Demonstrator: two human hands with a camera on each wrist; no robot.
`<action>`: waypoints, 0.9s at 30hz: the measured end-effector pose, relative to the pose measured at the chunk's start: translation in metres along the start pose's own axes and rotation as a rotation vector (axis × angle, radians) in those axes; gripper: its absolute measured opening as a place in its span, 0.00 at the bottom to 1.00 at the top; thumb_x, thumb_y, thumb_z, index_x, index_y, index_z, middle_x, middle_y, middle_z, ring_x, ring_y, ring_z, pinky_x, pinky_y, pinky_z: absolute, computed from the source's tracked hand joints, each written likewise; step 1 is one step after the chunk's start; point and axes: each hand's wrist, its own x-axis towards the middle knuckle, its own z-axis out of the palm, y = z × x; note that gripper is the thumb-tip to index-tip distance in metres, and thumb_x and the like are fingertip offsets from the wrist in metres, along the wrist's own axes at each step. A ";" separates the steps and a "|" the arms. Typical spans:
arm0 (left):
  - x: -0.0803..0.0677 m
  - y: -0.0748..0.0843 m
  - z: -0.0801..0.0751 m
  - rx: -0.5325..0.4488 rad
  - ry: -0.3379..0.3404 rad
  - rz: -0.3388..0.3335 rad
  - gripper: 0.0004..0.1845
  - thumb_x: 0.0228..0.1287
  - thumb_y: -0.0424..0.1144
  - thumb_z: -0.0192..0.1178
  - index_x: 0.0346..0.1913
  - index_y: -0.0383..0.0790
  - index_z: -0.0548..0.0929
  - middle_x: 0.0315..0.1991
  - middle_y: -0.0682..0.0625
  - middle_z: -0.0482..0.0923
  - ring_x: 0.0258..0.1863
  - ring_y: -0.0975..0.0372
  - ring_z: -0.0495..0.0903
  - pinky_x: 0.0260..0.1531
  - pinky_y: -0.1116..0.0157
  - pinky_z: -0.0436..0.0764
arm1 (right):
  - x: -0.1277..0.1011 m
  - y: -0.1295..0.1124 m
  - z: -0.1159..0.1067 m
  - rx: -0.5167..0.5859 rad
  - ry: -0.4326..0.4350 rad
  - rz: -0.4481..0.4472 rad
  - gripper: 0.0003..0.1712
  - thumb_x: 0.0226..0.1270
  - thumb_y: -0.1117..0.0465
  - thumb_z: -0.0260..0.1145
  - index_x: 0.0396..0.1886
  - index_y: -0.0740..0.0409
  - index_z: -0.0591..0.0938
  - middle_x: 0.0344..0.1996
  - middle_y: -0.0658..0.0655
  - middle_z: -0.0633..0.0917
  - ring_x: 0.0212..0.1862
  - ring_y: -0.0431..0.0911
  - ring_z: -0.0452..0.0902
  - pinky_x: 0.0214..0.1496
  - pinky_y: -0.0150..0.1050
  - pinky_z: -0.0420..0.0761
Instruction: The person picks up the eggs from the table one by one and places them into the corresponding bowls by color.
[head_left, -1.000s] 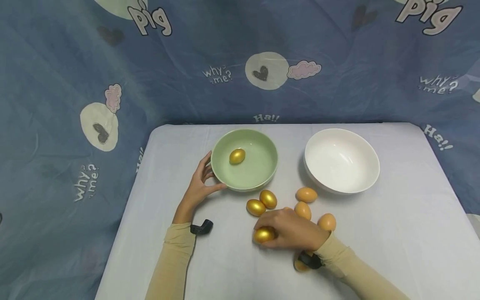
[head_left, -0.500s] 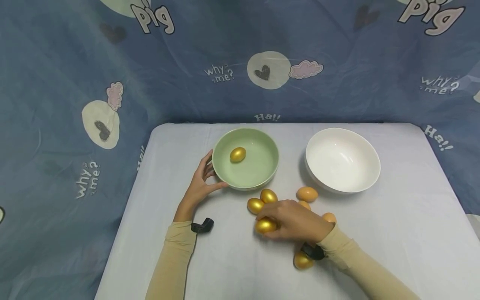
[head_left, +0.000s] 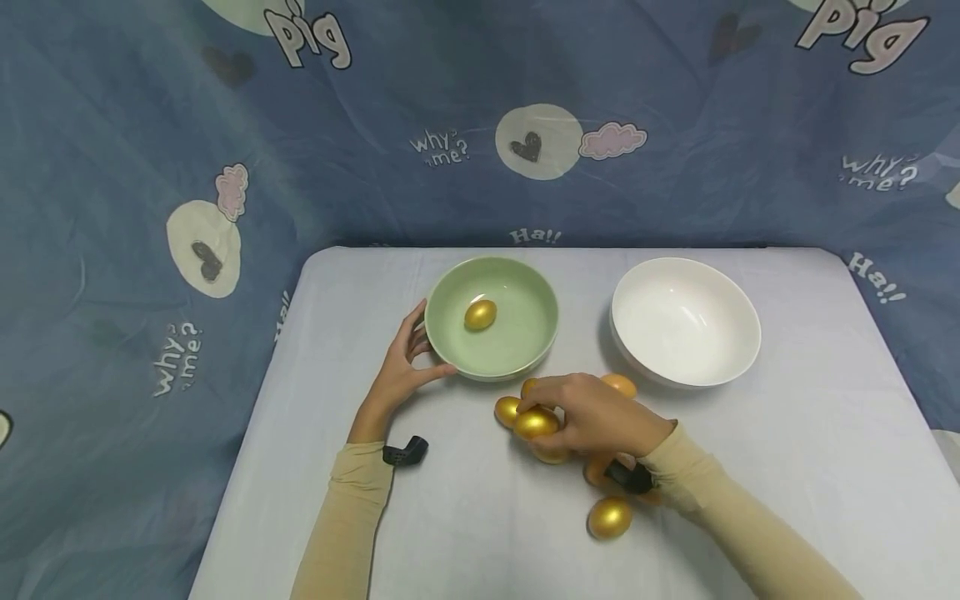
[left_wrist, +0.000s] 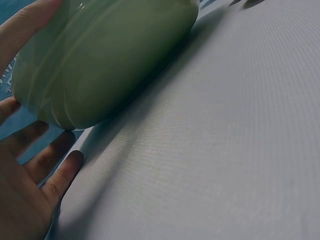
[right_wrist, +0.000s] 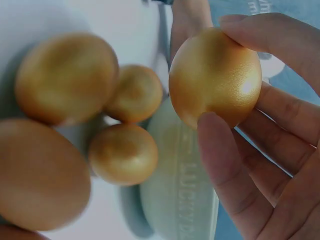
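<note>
My right hand point(head_left: 603, 415) pinches a golden egg point(head_left: 536, 423) between thumb and index finger. In the right wrist view this golden egg point(right_wrist: 215, 75) is held above the table, the other fingers extended behind it. My left hand point(head_left: 395, 379) rests against the left side of a green bowl point(head_left: 517, 337), thumb along its near side. From the left wrist, the fingers point(left_wrist: 62, 172) look spread and fairly straight beside the bowl. One golden egg point(head_left: 480, 314) lies inside the green bowl. Two golden eggs, one point(head_left: 506, 411) at the fingertips, sit between hand and bowl.
A white bowl point(head_left: 686, 321) stands to the right of the green one. Golden egg point(head_left: 552, 457) and brown egg point(head_left: 597, 471) lie partly hidden beneath my right hand and wrist. Another brown egg point(head_left: 619, 385) is near the white bowl. A golden egg point(head_left: 609, 517) lies nearest me.
My right hand has moved away from me, toward the green bowl, carrying the golden egg. Another golden egg has come into view beneath it. My left hand holds its place.
</note>
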 end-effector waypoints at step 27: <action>-0.002 0.026 -0.001 -0.017 -0.018 -0.007 0.62 0.50 0.27 0.80 0.83 0.40 0.50 0.84 0.43 0.52 0.78 0.41 0.62 0.72 0.45 0.73 | 0.045 0.020 -0.038 0.062 0.026 0.032 0.15 0.61 0.55 0.79 0.47 0.47 0.89 0.44 0.42 0.90 0.46 0.35 0.85 0.52 0.41 0.88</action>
